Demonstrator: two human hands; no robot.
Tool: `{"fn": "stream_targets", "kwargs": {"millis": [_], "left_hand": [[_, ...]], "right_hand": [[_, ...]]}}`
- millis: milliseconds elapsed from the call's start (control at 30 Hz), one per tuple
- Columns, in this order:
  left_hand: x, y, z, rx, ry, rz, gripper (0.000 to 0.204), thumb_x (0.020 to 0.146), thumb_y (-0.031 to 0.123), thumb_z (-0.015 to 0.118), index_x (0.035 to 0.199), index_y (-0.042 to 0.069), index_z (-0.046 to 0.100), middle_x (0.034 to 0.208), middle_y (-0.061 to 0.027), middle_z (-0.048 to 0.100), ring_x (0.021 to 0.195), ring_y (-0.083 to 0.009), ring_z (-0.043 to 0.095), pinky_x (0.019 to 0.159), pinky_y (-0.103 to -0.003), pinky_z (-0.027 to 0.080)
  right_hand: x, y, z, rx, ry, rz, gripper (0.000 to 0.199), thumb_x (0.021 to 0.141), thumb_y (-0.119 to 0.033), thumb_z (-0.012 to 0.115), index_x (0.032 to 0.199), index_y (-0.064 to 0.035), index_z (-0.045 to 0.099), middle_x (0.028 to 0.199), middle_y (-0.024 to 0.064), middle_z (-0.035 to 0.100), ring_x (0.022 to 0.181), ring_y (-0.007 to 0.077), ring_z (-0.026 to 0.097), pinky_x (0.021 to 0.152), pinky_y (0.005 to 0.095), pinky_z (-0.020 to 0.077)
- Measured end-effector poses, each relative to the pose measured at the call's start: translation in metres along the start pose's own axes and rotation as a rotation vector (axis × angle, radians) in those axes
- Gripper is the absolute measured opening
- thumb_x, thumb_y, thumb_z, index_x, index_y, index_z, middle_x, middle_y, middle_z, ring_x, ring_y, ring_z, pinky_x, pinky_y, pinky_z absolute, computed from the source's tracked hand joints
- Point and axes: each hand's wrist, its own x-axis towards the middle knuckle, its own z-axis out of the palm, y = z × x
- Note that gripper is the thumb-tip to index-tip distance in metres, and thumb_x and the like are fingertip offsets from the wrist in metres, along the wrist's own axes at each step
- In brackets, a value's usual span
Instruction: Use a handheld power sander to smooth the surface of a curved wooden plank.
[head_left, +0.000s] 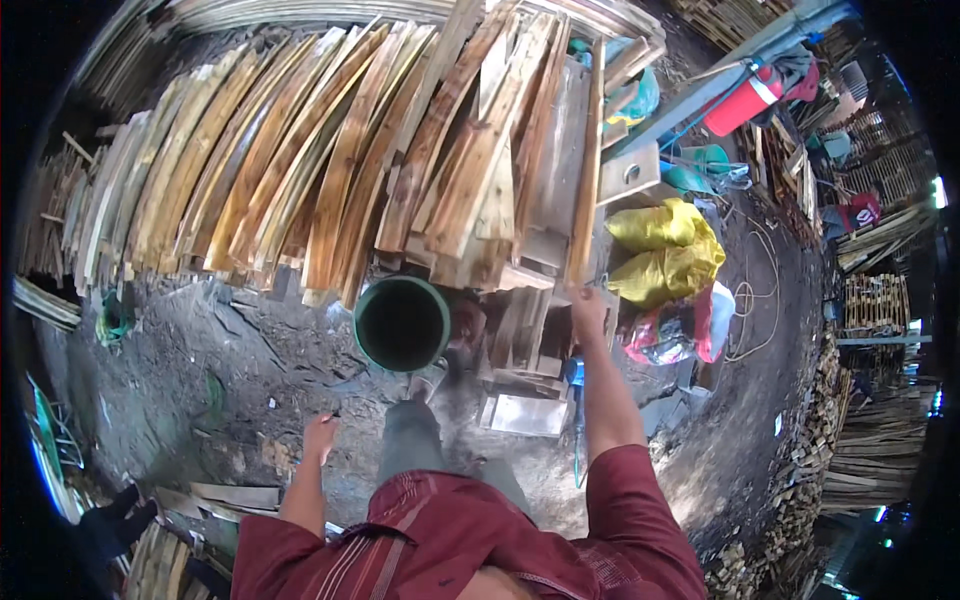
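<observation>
On my feed the right hand (588,310) meets the lower end of a narrow board (590,170), right of upper centre; I can't tell whether it grips. The left hand (320,437), lower left of centre, looks curled, contents unclear. Planks (270,130) already lie side by side, upper left; I judge this board's handling unfinished. A yellow sack (665,250) crowds the right; the dirt ground (200,350), middle left, seems roomier.

Open ground (260,345) surrounds the left hand (320,437). A bucket (402,367) and boards (337,210) obstruct ahead; a yellow sack (678,262) flanks the right hand (588,315).
</observation>
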Motion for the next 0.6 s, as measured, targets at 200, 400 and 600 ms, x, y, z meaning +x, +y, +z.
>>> {"fn": "stream_targets", "kwargs": {"millis": [200, 400, 600], "left_hand": [[0.001, 0.049, 0.01, -0.211, 0.007, -0.174, 0.04, 0.082, 0.027, 0.062, 0.112, 0.001, 0.062, 0.109, -0.0154, 0.064, 0.097, -0.0249, 0.062, 0.083, -0.036, 0.048], [0.017, 0.025, 0.041, 0.471, -0.263, 0.299, 0.043, 0.081, 0.034, 0.06, 0.113, 0.005, 0.063, 0.108, -0.0178, 0.065, 0.099, -0.0336, 0.063, 0.088, -0.042, 0.048], [0.042, 0.112, 0.063, 0.477, -0.304, 0.211, 0.048, 0.08, 0.037, 0.061, 0.113, 0.002, 0.063, 0.107, -0.0208, 0.065, 0.101, -0.0363, 0.062, 0.091, -0.043, 0.047]], "right_hand": [[0.072, -0.017, 0.032, -0.135, 0.086, -0.026, 0.05, 0.078, -0.028, 0.071, 0.116, 0.0013, 0.057, 0.093, 0.0188, 0.066, 0.083, 0.0328, 0.065, 0.074, 0.0429, 0.0518], [0.072, -0.113, -0.03, -0.239, -0.022, -0.125, 0.018, 0.077, -0.015, 0.062, 0.077, 0.0033, 0.064, 0.066, 0.0149, 0.064, 0.067, 0.0295, 0.065, 0.062, 0.0396, 0.0518], [0.014, -0.215, -0.148, 0.24, -0.213, -0.013, 0.015, 0.079, -0.007, 0.059, 0.069, 0.003, 0.057, 0.062, 0.0092, 0.061, 0.051, 0.0133, 0.057, 0.044, 0.0306, 0.0464]]}}
